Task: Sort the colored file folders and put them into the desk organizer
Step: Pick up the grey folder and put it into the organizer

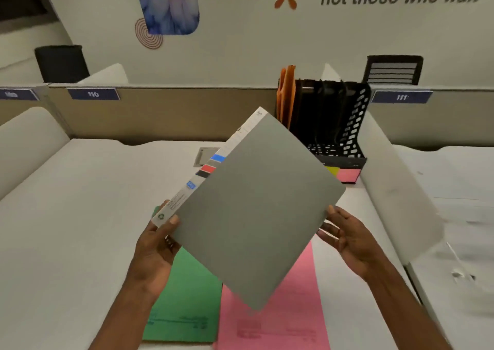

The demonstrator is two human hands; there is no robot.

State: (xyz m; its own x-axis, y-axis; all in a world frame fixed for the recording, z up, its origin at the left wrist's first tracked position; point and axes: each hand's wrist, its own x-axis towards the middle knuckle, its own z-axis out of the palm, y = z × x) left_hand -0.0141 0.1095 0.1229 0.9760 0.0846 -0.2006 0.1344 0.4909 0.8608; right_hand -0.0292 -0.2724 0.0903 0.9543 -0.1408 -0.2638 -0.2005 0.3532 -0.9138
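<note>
Folder (256, 210), grey, hangs tilted; left fingers (173, 220) pinch its spine corner; right fingers (331, 211) spread, touching its opposite edge.

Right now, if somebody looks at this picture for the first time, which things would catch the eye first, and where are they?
Most striking is the grey folder, held tilted in the middle: the left hand grips its lower left corner, the right hand touches its right edge. Below it a green folder and a pink folder lie flat on the desk. At the back stands the black desk organizer, orange folders in its leftmost slot.
</note>
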